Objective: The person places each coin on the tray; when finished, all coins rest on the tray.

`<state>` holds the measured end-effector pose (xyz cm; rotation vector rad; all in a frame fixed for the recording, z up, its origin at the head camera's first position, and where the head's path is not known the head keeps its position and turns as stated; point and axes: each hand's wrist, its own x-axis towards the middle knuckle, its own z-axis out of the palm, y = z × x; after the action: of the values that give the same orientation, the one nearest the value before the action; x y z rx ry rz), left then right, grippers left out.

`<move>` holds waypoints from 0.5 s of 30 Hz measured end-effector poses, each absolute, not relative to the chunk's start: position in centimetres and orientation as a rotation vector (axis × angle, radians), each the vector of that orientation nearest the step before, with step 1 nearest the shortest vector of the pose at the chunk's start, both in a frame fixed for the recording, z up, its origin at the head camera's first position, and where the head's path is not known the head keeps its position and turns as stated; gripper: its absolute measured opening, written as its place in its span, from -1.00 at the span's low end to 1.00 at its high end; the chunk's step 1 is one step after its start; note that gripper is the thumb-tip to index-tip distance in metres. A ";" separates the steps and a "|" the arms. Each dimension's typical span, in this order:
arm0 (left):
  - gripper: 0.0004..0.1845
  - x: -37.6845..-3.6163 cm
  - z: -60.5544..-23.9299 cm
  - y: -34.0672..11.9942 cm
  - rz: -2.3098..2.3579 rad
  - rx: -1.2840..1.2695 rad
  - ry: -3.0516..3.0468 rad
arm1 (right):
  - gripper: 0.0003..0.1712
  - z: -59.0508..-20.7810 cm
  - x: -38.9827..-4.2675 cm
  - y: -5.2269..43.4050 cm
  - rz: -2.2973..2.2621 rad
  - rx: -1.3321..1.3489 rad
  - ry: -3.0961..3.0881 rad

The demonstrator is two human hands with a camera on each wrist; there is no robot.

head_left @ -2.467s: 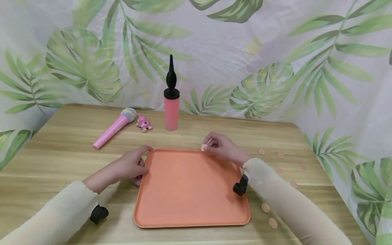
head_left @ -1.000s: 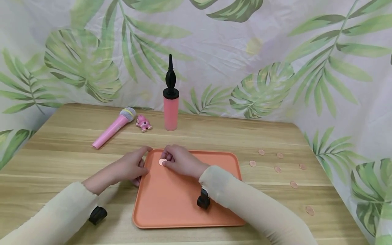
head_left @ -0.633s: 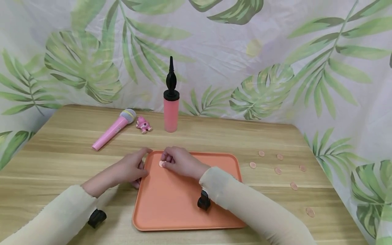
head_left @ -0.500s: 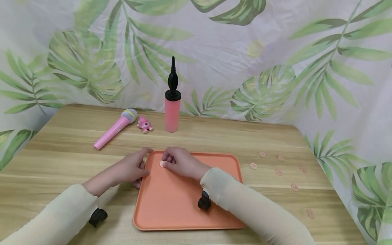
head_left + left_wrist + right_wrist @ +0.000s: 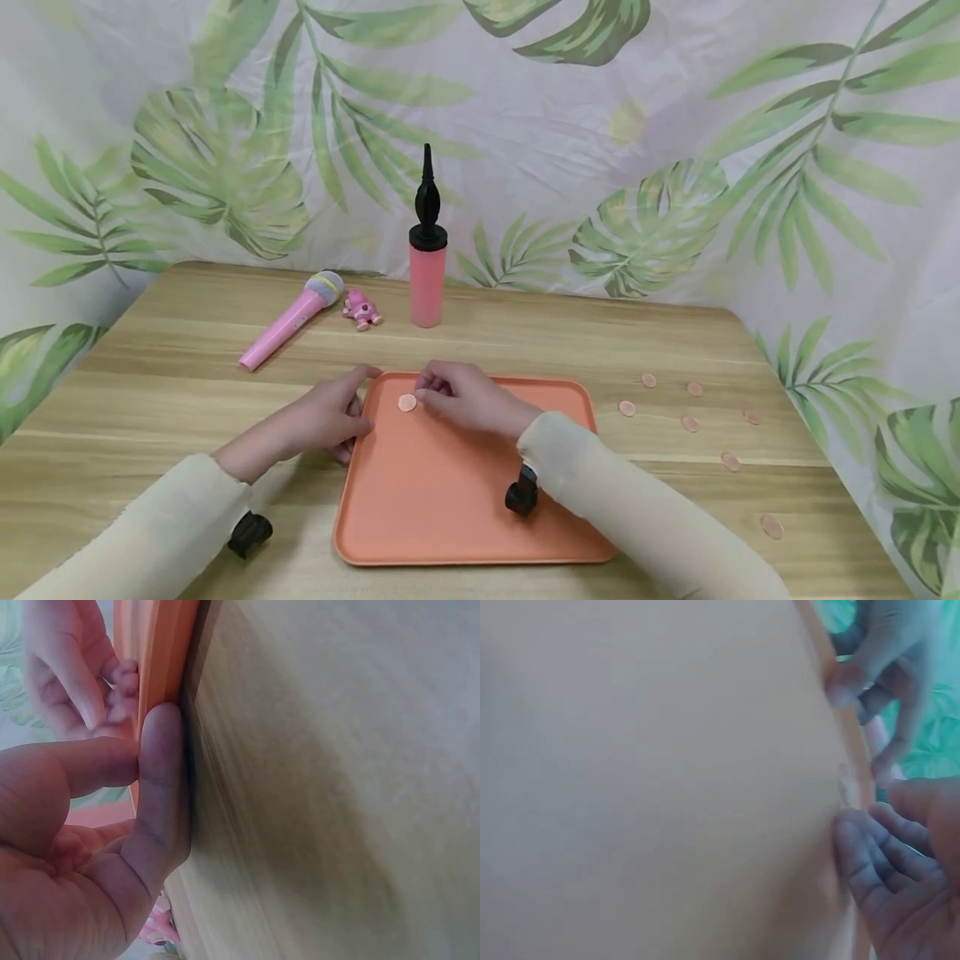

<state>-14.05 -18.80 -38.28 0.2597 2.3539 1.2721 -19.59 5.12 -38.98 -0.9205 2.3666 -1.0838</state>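
A round copper-coloured coin [image 5: 407, 403] lies flat in the far left corner of the orange tray [image 5: 465, 492]. Just to its right is my right hand [image 5: 474, 398], fingers loosely bent and holding nothing. In the right wrist view those fingertips [image 5: 847, 825] hover beside the blurred coin [image 5: 844, 780]. My left hand [image 5: 330, 412] holds the tray's left edge near that corner. The left wrist view has its thumb and fingers [image 5: 161, 750] against the rim [image 5: 161, 660].
Several more coins [image 5: 690, 424] are scattered on the wooden table right of the tray. Behind it stand a pink balloon pump [image 5: 427, 283] with a black top, a small pink bear figure [image 5: 362, 310] and a pink toy microphone [image 5: 292, 321]. A leaf-patterned cloth [image 5: 525, 108] hangs behind.
My right hand has carried the coin from the tray's far edge leftward, set it down in the corner, then let go and drawn slightly right. The left hand stays at the tray's edge.
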 end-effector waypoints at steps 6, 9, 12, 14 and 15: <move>-0.27 -14.2 -38.1 -18.7 1.274 0.270 2.369 | -0.80 -38.1 -19.6 8.8 -1.122 -0.925 2.311; -0.27 -14.3 -38.2 -18.6 1.274 0.289 2.363 | -0.77 -37.8 -19.6 11.5 -1.157 -0.921 2.351; -0.26 -14.3 -38.3 -18.5 1.280 0.293 2.348 | -0.76 -37.5 -19.7 14.5 -1.221 -0.906 2.429; -0.24 -14.2 -38.3 -18.6 1.283 0.281 2.340 | -0.76 -37.3 -19.7 16.4 -1.256 -0.898 2.498; -0.24 -14.1 -38.3 -18.6 1.282 0.277 2.340 | -0.77 -37.2 -19.7 17.3 -1.272 -0.892 2.537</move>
<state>-14.12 -18.62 -38.31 0.2771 2.3404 1.2818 -19.72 17.28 -37.23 -0.8924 2.5367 -1.2719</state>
